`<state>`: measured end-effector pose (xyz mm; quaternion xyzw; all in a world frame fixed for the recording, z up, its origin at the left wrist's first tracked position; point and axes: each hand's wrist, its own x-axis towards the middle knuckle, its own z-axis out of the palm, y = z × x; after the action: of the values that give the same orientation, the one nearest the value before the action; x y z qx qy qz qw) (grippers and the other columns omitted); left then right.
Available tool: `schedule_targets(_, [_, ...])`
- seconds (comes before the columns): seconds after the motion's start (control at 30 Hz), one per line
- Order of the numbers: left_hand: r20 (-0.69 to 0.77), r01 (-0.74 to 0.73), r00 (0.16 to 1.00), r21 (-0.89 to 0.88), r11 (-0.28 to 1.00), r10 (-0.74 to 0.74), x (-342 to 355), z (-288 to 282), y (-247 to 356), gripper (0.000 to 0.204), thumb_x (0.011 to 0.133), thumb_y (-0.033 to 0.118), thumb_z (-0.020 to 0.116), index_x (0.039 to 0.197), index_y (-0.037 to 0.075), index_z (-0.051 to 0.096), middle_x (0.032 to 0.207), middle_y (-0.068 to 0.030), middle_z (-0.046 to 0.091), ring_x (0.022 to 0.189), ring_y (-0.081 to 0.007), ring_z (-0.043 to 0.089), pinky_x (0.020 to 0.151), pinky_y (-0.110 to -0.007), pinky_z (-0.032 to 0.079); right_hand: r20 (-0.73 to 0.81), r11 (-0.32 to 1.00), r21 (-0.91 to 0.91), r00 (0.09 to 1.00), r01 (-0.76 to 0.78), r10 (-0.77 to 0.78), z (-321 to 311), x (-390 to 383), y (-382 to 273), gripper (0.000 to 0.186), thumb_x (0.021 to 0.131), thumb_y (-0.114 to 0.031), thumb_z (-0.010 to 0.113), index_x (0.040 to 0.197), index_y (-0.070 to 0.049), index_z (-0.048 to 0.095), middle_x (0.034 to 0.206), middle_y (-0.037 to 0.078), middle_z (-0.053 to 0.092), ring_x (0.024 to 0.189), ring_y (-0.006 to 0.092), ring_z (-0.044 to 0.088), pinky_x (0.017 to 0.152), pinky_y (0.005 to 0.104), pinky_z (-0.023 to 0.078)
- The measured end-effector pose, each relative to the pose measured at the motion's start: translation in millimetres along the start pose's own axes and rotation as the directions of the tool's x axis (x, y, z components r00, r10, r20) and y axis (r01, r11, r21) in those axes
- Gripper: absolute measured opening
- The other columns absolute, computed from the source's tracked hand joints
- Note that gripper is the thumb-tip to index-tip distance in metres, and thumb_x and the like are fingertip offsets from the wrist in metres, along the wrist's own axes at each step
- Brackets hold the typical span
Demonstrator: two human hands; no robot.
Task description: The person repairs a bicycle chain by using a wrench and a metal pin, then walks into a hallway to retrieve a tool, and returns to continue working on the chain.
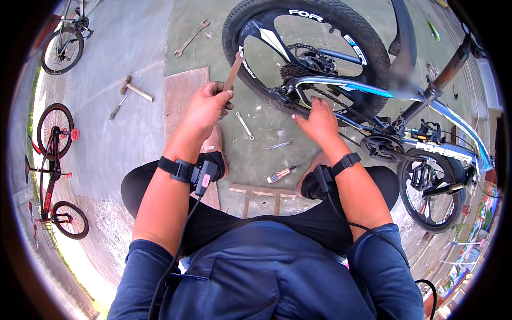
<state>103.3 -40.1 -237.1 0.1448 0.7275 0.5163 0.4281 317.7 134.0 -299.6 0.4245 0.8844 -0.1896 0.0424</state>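
Left hand is closing around a flat brown hand tool, thumb on top, free end pointing up toward the rear wheel; exact tool type isn't showing clearly. Right hand is reaching in at the rear of the blue, white and black bicycle, beside the chain and below the cassette; fingertips are partly hiding, so cannot tell whether they are gripping anything. Bicycle is filling the upper right, rear wheel ahead of the hands, crankset right of the right hand, front wheel farther right. Between the feet, a combination wrench is lying on the floor, with a smaller wrench to its right and a flag-patterned screwdriver nearer the right shoe. Wooden frame is sitting just in front of the person. Reddish board is lying under the left forearm's side; a double open-end wrench is resting beyond it. Farther left, a hammer is lying near another screwdriver. At far left, a red-and-black bicycle is showing, a second bike above it.
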Motion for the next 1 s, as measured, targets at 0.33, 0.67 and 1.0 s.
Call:
schedule_targets(0.33, [0.264,0.027,0.964,-0.027,0.999,-0.019,-51.6,67.2,2.7,0.02,0.09,0.013,0.06,0.104,0.0,0.058,0.082,-0.0022,0.06,0.068,-0.0083,0.056,0.058,-0.021,0.042,0.175,0.506,0.863,0.941,-0.004,-0.291,-57.5,-26.0,-27.3,0.034,0.089,-0.028,0.064,0.109,0.0,0.064,0.092,0.009,0.067,0.079,0.0151,0.064,0.069,0.0285,0.052])
schedule_targets(0.67, [0.301,0.034,0.954,-0.103,0.994,-0.001,-78.6,101.1,10.4,0.03,0.092,0.015,0.059,0.115,-0.003,0.053,0.082,-0.0039,0.06,0.069,-0.0109,0.057,0.063,-0.023,0.044,0.142,0.319,0.945,0.972,-0.076,-0.187,-82.0,-38.0,-19.0,0.022,0.093,-0.024,0.06,0.096,-0.003,0.065,0.078,0.002,0.063,0.066,0.0082,0.059,0.054,0.0226,0.044])
schedule_targets(1.0, [0.395,0.017,0.917,-0.157,0.987,0.047,-73.8,122.4,27.0,0.037,0.094,0.023,0.058,0.121,-0.002,0.05,0.085,-0.0045,0.06,0.069,-0.0112,0.057,0.06,-0.024,0.042,0.059,0.028,0.998,0.998,-0.058,-0.033,-94.8,-36.8,5.7,0.022,0.095,-0.023,0.058,0.103,-0.003,0.062,0.085,0.003,0.064,0.07,0.0111,0.061,0.06,0.0239,0.047])
